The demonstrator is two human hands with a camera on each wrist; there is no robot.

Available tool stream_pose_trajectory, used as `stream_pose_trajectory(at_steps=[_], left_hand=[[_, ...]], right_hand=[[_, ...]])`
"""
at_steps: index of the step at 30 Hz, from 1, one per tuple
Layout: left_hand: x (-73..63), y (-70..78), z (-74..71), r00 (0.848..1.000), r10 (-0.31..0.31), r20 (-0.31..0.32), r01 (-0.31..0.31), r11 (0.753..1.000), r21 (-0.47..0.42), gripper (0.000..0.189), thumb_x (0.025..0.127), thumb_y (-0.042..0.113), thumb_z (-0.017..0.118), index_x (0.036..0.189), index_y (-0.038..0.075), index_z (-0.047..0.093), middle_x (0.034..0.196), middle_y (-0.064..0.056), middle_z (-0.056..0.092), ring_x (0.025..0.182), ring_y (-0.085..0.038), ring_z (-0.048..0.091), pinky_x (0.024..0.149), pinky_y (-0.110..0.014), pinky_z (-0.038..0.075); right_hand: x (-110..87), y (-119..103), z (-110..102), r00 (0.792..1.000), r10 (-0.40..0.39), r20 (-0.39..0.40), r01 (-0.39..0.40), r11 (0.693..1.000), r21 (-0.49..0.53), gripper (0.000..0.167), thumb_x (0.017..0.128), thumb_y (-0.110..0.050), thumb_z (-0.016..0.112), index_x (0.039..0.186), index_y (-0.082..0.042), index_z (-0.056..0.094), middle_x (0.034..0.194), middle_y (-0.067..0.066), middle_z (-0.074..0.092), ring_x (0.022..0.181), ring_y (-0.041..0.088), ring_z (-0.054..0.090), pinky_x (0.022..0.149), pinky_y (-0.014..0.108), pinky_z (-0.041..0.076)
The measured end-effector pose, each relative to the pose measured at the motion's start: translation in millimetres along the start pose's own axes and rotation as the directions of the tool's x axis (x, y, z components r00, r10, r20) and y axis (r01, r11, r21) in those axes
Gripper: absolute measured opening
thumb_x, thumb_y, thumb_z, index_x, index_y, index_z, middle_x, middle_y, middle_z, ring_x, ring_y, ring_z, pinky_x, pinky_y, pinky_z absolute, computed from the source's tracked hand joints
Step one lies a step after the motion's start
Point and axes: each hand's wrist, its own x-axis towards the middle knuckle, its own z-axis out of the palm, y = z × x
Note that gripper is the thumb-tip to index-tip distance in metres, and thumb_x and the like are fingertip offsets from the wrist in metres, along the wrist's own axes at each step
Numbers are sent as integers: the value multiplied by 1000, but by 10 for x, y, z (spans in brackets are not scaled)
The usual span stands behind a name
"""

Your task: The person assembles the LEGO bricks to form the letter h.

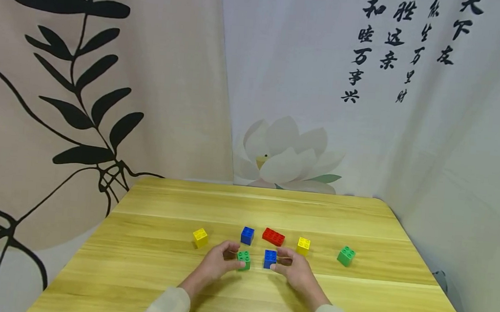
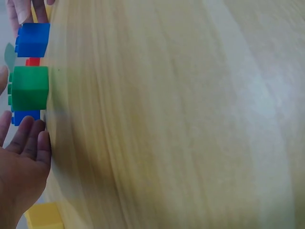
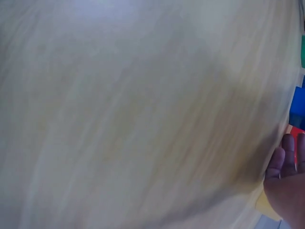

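Observation:
Near the middle of the table, my left hand [image 1: 218, 260] reaches from the left to a green block [image 1: 243, 260], thumb tip overlapping its near left side and forefinger by its far left corner. In the left wrist view the relaxed fingers [image 2: 29, 138] lie just beside that green block [image 2: 30, 88]. My right hand [image 1: 295, 270] is at a blue block [image 1: 270, 259] in the same way, thumb tip at its near right edge, forefinger behind. The right wrist view shows its fingers [image 3: 288, 160] relaxed, close to the blue block [image 3: 298, 102]. Both blocks stand studs up on the table.
Behind the hands stand another blue block [image 1: 247, 235] and a longer red block [image 1: 273, 236]. Yellow blocks are at left [image 1: 200, 238] and right [image 1: 303, 246], with a green block [image 1: 346, 256] farther right. The wooden table [image 1: 255, 205] ends at a printed curtain [image 1: 184, 97].

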Motion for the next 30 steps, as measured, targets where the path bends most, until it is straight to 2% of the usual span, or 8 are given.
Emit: stream_pose_trajectory(at_steps=[5,12,23,30], left_hand=[[6,-21,12,1000,1,-7,-1,1000,2,54,85,21,80,128,-1,57,116,-8,62,109,-27,57,95,-45,48],[14,-27,26,1000,-2,-15,2,1000,5,52,85,19,80,127,0,57,115,-8,62,108,-26,57,93,-43,49],[18,-42,44,1000,-4,-19,4,1000,3,35,88,19,77,118,6,64,107,-4,64,98,-20,58,86,-36,52],[13,-65,27,1000,0,-10,0,1000,8,38,89,22,76,123,6,65,109,-3,66,99,-20,60,85,-35,53]], right_hand=[[6,12,10,1000,-10,-7,10,1000,-7,53,89,-15,76,135,1,57,119,11,66,108,28,61,89,41,53],[35,29,18,1000,-9,-28,7,999,-54,45,90,-18,75,130,-2,62,116,6,67,105,24,61,91,42,51],[24,57,34,999,-35,-9,34,996,-84,45,88,-23,77,127,-5,65,116,7,68,105,24,62,94,48,49],[24,53,42,998,-64,8,65,993,-95,45,87,-24,77,126,-5,66,116,9,69,105,26,63,96,51,47]])
